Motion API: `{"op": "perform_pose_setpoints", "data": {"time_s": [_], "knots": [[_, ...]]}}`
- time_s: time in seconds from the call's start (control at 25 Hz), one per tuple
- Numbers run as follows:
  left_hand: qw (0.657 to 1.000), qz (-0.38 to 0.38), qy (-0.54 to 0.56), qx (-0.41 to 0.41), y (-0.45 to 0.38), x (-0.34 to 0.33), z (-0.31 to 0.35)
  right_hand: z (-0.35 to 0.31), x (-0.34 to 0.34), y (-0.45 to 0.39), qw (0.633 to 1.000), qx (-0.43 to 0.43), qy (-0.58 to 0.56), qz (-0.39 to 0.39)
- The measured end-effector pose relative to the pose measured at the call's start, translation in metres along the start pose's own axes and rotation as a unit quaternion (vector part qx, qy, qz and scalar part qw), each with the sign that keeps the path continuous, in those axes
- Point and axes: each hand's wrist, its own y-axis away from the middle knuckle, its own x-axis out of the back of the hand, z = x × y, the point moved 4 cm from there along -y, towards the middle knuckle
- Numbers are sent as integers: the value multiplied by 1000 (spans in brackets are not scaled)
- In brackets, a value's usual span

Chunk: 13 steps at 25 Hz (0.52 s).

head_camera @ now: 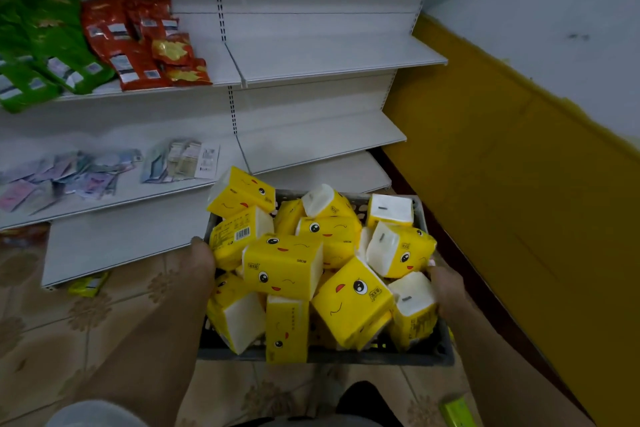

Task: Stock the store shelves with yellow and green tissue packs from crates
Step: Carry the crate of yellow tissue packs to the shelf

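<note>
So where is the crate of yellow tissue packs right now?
The grey crate sits low at centre, gripped at its sides by the left hand and right hand, before the white shelves.

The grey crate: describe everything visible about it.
The grey crate is a rectangular plastic basket with slotted, perforated walls, dark grey. It is heaped above its rim with yellow tissue packs printed with cartoon faces, lying jumbled at all angles; one hangs over the near wall. It is held above the tiled floor, in front of the white shelves. The left hand grips its left rim and the right hand its right rim.
</note>
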Motion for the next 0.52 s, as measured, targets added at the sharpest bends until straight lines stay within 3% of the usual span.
{"op": "perform_pose_setpoints", "data": {"time_s": [0.2,0.36,0.44,0.52], "knots": [[998,44,41,14,-70,-25,14,-46,-25,-59,999,-6,3,-38],[995,92,10,21,-64,-65,33,-73,-47,-124,998,-18,14,-64],[989,138,50,18,-62,-93,44,-82,-72,-173,995,-7,8,-95],[991,121,57,5,-65,-120,37,-77,-92,-230,995,28,11,-96]]}}
